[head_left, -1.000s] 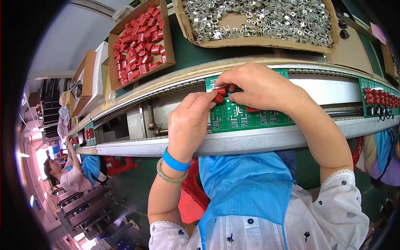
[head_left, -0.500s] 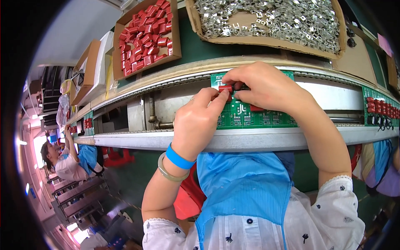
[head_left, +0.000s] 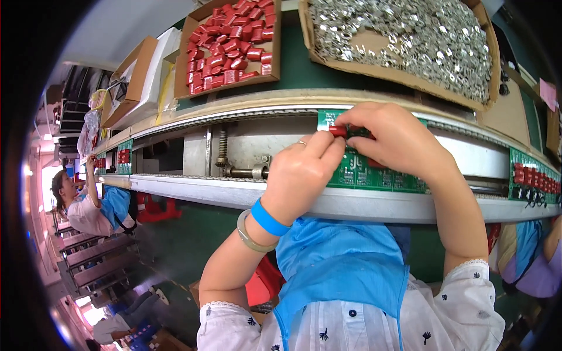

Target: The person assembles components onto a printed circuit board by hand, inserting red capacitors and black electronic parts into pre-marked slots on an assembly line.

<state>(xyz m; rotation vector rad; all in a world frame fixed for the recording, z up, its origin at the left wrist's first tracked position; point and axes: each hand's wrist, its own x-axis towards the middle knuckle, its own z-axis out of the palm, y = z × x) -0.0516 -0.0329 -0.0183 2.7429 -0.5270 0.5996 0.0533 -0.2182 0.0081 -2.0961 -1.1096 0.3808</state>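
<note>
A green circuit board (head_left: 380, 180) lies in the conveyor track in front of me, partly covered by both hands. At its far left part is a small red capacitor (head_left: 338, 131). My left hand (head_left: 304, 172), with a blue band and a pale bangle on the wrist, pinches the capacitor from the near left side. From the right, my right hand (head_left: 392, 137) curls over the board with index finger and thumb closed around the same capacitor; its other fingertips are hidden. A second red capacitor (head_left: 376, 164) shows on the board beneath my right hand.
Behind the track stand a cardboard tray of red capacitors (head_left: 274, 58) and a wider tray of small metal clips (head_left: 404, 75). More boards with red parts sit on the track at far right (head_left: 534, 175) and left (head_left: 124, 157). A co-worker (head_left: 99, 205) sits at left.
The view has shifted, so board, trays and hands appear farther right and slightly lower. Both hands stay at the same red capacitor, my left fingers now closer over it.
</note>
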